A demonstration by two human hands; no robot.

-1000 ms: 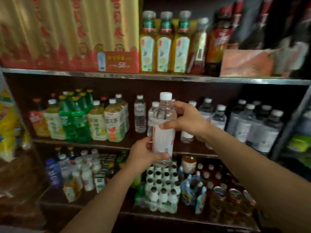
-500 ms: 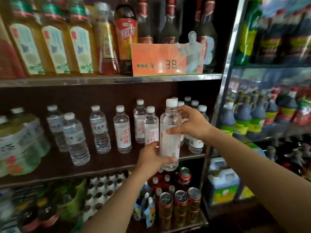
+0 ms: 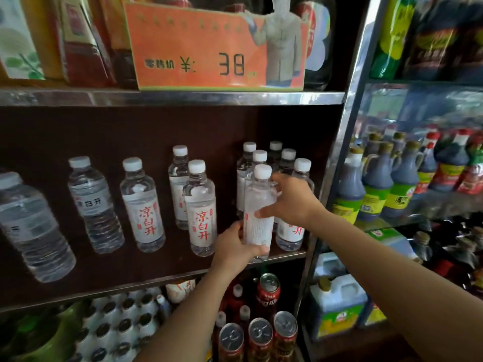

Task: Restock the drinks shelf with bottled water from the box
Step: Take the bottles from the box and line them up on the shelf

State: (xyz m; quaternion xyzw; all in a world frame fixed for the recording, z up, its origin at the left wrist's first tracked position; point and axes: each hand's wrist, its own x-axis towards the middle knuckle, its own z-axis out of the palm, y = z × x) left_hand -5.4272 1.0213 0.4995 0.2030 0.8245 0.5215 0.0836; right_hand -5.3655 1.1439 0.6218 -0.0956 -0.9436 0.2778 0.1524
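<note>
Head view. A clear water bottle [image 3: 257, 210] with a white cap and a white printed label stands upright at the right end of the middle shelf [image 3: 162, 280], its base at or just above the shelf's front edge; contact with the board cannot be confirmed. The left hand [image 3: 232, 248] is wrapped around the bottle's lower part from its 8 o'clock side, thumb across the front near the base. The right hand [image 3: 290, 201] grips the bottle's upper body from 3 o'clock, thumb lying across the top of the label and the other fingers reaching behind the shoulder. Both forearms enter from the lower edge of the frame.

Directly behind the held bottle, toward 12 and 1 o'clock, a cluster of matching bottles [image 3: 283, 163] stands packed together, caps only partly visible. At 9 o'clock of the held bottle, just beside it, stands a labelled bottle with red characters [image 3: 200, 210]; further in the same direction are other water bottles, spaced well apart.

On the shelf above, at 12 o'clock, an orange price card [image 3: 198, 45] reads 38. Below, at 6 o'clock, red cans [image 3: 258, 335] stand upright. At 3 o'clock, a separate rack holds dark sauce bottles [image 3: 376, 186].
</note>
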